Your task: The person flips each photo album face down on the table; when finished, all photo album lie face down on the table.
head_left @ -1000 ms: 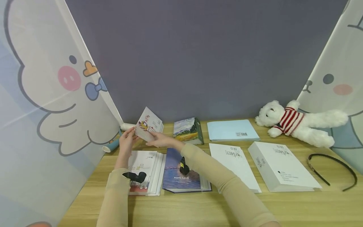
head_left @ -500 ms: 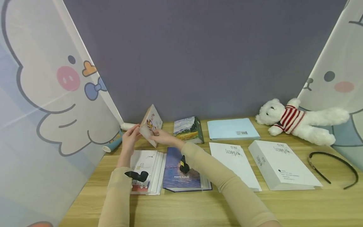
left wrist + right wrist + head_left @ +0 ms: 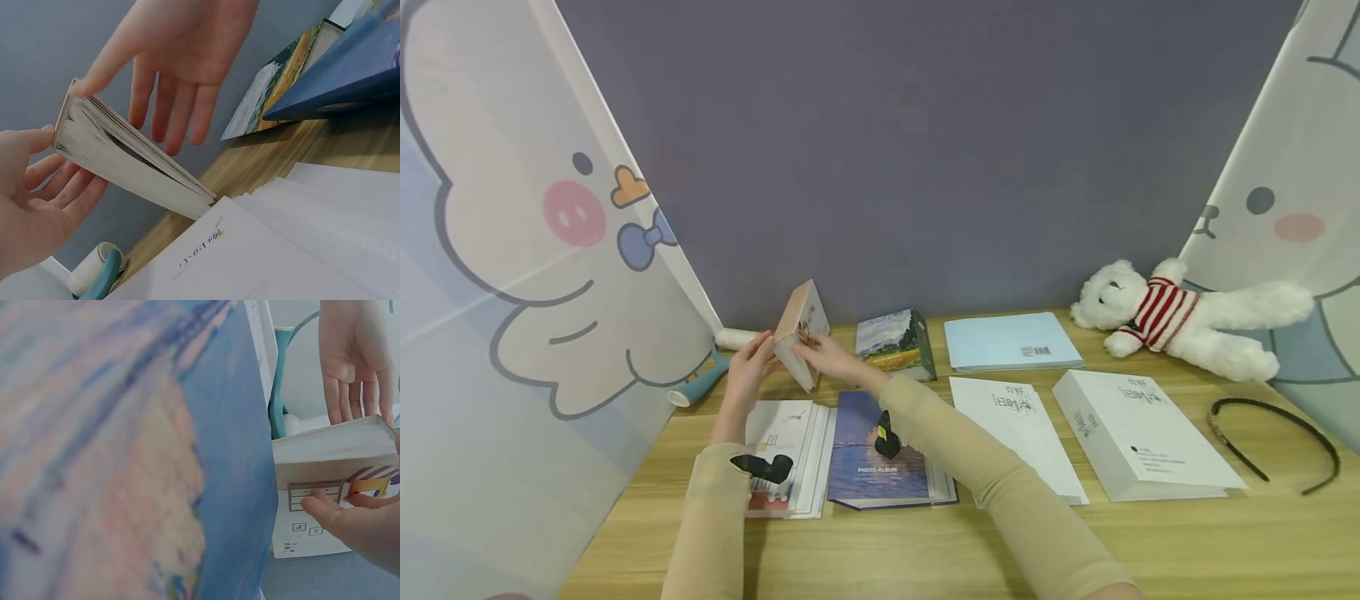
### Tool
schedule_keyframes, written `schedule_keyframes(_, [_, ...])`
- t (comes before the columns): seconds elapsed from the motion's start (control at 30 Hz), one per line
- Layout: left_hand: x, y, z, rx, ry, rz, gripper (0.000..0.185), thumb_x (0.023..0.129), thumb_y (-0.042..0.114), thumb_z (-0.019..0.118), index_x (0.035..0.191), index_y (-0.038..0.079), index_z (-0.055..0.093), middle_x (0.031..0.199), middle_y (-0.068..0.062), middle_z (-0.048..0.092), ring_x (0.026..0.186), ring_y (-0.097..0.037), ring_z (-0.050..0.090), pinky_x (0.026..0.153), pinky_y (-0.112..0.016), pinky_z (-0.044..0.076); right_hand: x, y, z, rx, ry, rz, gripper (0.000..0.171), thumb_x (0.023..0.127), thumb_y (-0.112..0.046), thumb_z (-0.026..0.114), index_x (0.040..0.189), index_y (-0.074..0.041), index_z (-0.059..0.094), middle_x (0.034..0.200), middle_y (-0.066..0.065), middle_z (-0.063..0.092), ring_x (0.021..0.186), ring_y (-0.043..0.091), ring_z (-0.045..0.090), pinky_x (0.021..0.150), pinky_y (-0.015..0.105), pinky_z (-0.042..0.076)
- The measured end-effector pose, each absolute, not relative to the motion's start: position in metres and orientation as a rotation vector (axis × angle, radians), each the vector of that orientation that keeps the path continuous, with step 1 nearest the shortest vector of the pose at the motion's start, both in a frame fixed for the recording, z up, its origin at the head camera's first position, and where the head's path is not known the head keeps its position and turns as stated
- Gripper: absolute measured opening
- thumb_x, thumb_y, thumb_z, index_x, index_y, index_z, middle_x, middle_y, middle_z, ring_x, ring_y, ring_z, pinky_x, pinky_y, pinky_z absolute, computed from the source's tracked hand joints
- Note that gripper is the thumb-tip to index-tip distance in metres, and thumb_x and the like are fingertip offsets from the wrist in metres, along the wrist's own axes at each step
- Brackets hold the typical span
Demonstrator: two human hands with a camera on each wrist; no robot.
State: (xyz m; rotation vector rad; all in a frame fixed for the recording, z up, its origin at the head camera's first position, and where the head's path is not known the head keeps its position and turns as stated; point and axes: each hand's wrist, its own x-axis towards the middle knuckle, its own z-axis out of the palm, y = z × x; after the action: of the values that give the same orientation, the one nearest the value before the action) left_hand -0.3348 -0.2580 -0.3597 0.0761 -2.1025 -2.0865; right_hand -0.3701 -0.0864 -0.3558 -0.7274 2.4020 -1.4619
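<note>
A small, thick photo album (image 3: 803, 329) with a white, printed cover stands tilted above the back left of the table. My left hand (image 3: 751, 367) holds its left side; in the left wrist view the thumb lies at a corner and the fingers support the cover from below. From the right, my right hand (image 3: 831, 357) grips it, with fingertips on the printed cover (image 3: 300, 540) in the right wrist view. White page edges (image 3: 125, 165) show, with a gap between some of them. Under my forearms lie a white album (image 3: 782, 442) and a blue album marked PHOTO ALBUM (image 3: 880, 454).
A white roll with a teal handle (image 3: 702, 386) lies at the left wall. Further right are a landscape-covered album (image 3: 895, 346), a light blue album (image 3: 1011, 340), two white albums (image 3: 1015, 429) (image 3: 1153, 442), a plush bear (image 3: 1165, 312) and a black headband (image 3: 1292, 408).
The small album has turned in my hands; its printed cover faced me a second ago, and now its narrow side does. Both hands have shifted slightly with it.
</note>
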Motion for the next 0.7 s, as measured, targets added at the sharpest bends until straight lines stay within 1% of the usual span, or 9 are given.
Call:
schedule_keyframes(0.1, [-0.335, -0.258, -0.361, 0.07, -2.126, -2.077, 0.056, 0.099, 0.032, 0.045, 0.145, 0.002, 0.033, 0.149, -0.014, 0.034, 0.112, -0.01, 0.052, 0.102, -0.029, 0.044, -0.369, -0.088, -0.355, -0.707, 2.41, -1.506, 0.065, 0.098, -0.052, 0.037, 0.145, -0.008, 0.035, 0.145, 0.013, 0.041, 0.13, 0.029, 0.044, 0.102, 0.043, 0.043])
schedule_keyframes(0.17, [-0.336, -0.259, -0.363, 0.046, -2.142, -2.073, 0.057, 0.099, 0.034, 0.045, 0.144, 0.001, 0.034, 0.147, -0.015, 0.035, 0.112, -0.011, 0.052, 0.103, -0.032, 0.043, -0.369, -0.088, -0.354, -0.682, 2.411, -1.54, 0.065, 0.097, -0.055, 0.035, 0.143, -0.009, 0.037, 0.143, 0.012, 0.044, 0.129, 0.028, 0.046, 0.102, 0.043, 0.043])
schedule_keyframes(0.23, [-0.337, -0.258, -0.364, 0.013, -2.181, -2.067, 0.059, 0.099, 0.037, 0.044, 0.145, 0.003, 0.032, 0.148, -0.016, 0.034, 0.115, -0.014, 0.052, 0.104, -0.034, 0.043, -0.369, -0.089, -0.353, -0.652, 2.413, -1.586, 0.064, 0.097, -0.056, 0.035, 0.14, -0.009, 0.042, 0.139, 0.011, 0.048, 0.126, 0.028, 0.048, 0.1, 0.043, 0.044])
schedule_keyframes(0.33, [-0.339, -0.258, -0.367, -0.026, -2.21, -2.09, 0.061, 0.099, 0.041, 0.041, 0.147, 0.006, 0.028, 0.148, -0.018, 0.033, 0.123, -0.024, 0.05, 0.104, -0.037, 0.042, -0.369, -0.089, -0.353, -0.594, 2.429, -1.648, 0.063, 0.096, -0.056, 0.038, 0.135, -0.007, 0.048, 0.134, 0.012, 0.053, 0.122, 0.028, 0.052, 0.097, 0.042, 0.047])
schedule_keyframes(0.43, [-0.34, -0.257, -0.369, -0.044, -2.232, -2.11, 0.062, 0.1, 0.043, 0.036, 0.149, 0.006, 0.023, 0.149, -0.019, 0.03, 0.13, -0.032, 0.043, 0.105, -0.039, 0.041, -0.37, -0.088, -0.353, -0.581, 2.445, -1.692, 0.062, 0.096, -0.05, 0.044, 0.139, -0.006, 0.041, 0.138, 0.014, 0.048, 0.126, 0.029, 0.048, 0.099, 0.042, 0.045])
schedule_keyframes(0.57, [-0.338, -0.255, -0.368, -0.036, -2.275, -2.13, 0.067, 0.101, 0.045, 0.03, 0.148, -0.001, 0.021, 0.15, -0.022, 0.028, 0.135, -0.034, 0.035, 0.109, -0.039, 0.037, -0.371, -0.084, -0.351, -0.673, 2.467, -1.727, 0.065, 0.096, -0.039, 0.05, 0.148, -0.009, 0.024, 0.147, 0.016, 0.037, 0.134, 0.03, 0.037, 0.105, 0.044, 0.04])
schedule_keyframes(0.63, [-0.337, -0.253, -0.366, -0.043, -2.307, -2.133, 0.069, 0.101, 0.046, 0.027, 0.147, -0.004, 0.02, 0.15, -0.024, 0.026, 0.137, -0.035, 0.032, 0.111, -0.041, 0.033, -0.372, -0.081, -0.35, -0.742, 2.483, -1.717, 0.063, 0.097, -0.034, 0.049, 0.15, -0.011, 0.024, 0.148, 0.015, 0.036, 0.135, 0.029, 0.036, 0.105, 0.045, 0.039])
schedule_keyframes(0.67, [-0.337, -0.253, -0.366, -0.048, -2.314, -2.136, 0.068, 0.101, 0.046, 0.026, 0.146, -0.005, 0.022, 0.149, -0.025, 0.027, 0.137, -0.035, 0.031, 0.111, -0.042, 0.032, -0.372, -0.08, -0.349, -0.775, 2.498, -1.699, 0.06, 0.098, -0.032, 0.049, 0.149, -0.011, 0.025, 0.148, 0.014, 0.036, 0.136, 0.028, 0.036, 0.106, 0.044, 0.038])
schedule_keyframes(0.7, [-0.337, -0.252, -0.367, -0.044, -2.31, -2.144, 0.064, 0.102, 0.044, 0.026, 0.144, -0.004, 0.026, 0.148, -0.025, 0.028, 0.137, -0.036, 0.031, 0.112, -0.045, 0.031, -0.372, -0.079, -0.349, -0.794, 2.51, -1.676, 0.057, 0.099, -0.031, 0.048, 0.149, -0.013, 0.027, 0.148, 0.012, 0.035, 0.136, 0.027, 0.035, 0.107, 0.044, 0.037])
